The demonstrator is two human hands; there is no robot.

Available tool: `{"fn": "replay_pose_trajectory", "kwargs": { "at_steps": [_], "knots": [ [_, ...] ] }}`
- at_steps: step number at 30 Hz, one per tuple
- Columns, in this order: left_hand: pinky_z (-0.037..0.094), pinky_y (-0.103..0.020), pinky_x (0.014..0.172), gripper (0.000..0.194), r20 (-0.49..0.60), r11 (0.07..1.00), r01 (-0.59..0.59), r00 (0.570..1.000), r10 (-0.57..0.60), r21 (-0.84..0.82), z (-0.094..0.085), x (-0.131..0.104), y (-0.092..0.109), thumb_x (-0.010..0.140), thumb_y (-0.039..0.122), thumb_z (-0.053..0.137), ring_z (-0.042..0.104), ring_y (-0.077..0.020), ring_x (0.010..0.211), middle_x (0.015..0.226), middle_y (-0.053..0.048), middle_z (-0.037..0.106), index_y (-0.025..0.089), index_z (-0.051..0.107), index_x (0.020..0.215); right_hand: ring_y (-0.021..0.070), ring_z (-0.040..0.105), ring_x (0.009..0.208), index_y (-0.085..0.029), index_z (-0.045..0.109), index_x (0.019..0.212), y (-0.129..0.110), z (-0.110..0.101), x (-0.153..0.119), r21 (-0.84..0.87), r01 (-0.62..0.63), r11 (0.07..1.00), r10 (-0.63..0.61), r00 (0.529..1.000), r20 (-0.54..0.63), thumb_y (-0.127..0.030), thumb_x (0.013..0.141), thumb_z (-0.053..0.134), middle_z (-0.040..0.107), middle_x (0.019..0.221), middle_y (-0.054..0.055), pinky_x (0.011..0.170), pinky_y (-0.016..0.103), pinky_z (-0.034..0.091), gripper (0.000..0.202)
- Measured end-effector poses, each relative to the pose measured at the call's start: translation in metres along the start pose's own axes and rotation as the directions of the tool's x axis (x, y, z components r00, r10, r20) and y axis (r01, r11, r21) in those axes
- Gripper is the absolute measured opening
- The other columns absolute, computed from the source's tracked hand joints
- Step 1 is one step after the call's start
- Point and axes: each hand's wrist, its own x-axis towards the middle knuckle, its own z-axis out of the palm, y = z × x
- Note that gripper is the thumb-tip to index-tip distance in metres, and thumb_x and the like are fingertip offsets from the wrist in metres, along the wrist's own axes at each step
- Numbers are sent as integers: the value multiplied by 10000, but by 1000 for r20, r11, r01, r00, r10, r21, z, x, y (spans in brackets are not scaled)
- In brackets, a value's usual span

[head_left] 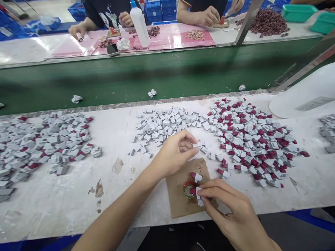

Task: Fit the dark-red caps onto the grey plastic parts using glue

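My left hand (176,151) pinches a small white piece (196,144) between thumb and fingertips, just in front of the pile of white pieces (170,122). In my right hand (230,207) is a white and dark red part (195,191), its red end over a round red-rimmed cap (188,189). The cap lies on a brown cardboard sheet (176,198). Another white and red part (196,176) rests on the cardboard behind the cap, and a further white piece (200,202) shows beside my right fingertips.
Piles of white and red parts lie at the right (251,139) and left (49,143). A large white bottle (303,94) lies at the far right. Beyond the green belt (117,80), two people work at a table with a white squeeze bottle (140,26).
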Motion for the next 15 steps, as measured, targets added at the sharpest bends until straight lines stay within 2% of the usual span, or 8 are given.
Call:
{"fn": "replay_pose_trajectory", "kwargs": {
  "at_steps": [3, 6, 10, 12, 15],
  "knots": [
    [607, -390, 880, 356, 52, 972, 157, 987, -150, -177, -5, -4, 0, 883, 301, 893, 750, -218, 939, 1082, -78, 787, 180, 738, 1180, 200, 822, 991, -245, 758, 1140, 3, 0, -2, -32, 19, 999, -18, 1000, 21, -50, 1037, 661, 795, 1100, 83, 834, 254, 675, 241],
    [592, -412, 995, 336, 98, 938, 263, 964, -247, -226, -11, -11, 3, 925, 315, 870, 772, -233, 1035, 1083, -82, 821, 175, 766, 1213, 201, 816, 976, -238, 756, 1147, 2, -1, -1, -46, 39, 998, -37, 999, 38, -46, 1038, 652, 789, 1092, 87, 806, 260, 672, 244],
    [582, -415, 1072, 265, 117, 924, 255, 966, -230, -287, -15, -18, 5, 972, 350, 839, 793, -221, 1054, 1127, -89, 832, 169, 777, 1156, 189, 812, 928, -242, 768, 1116, -4, -1, 2, -20, 19, 1000, -18, 999, 40, -58, 1040, 645, 791, 1064, 75, 765, 251, 661, 234],
    [612, -397, 1001, 286, 87, 925, 228, 973, -211, -304, -16, -20, 4, 931, 334, 888, 795, -205, 976, 1098, -74, 828, 179, 761, 1136, 186, 812, 914, -272, 791, 1094, -6, -5, 4, 25, -48, 999, 47, 999, 25, -95, 1042, 676, 802, 1049, 56, 746, 246, 655, 217],
    [633, -343, 866, 338, 8, 926, 188, 980, -196, -328, -13, -19, 4, 854, 313, 965, 773, -177, 883, 1035, -42, 806, 189, 753, 1087, 194, 806, 978, -329, 837, 1043, -4, -15, 10, 130, -162, 978, 174, 981, -90, -187, 1030, 771, 822, 1040, 27, 809, 251, 658, 158]
  ]
}}
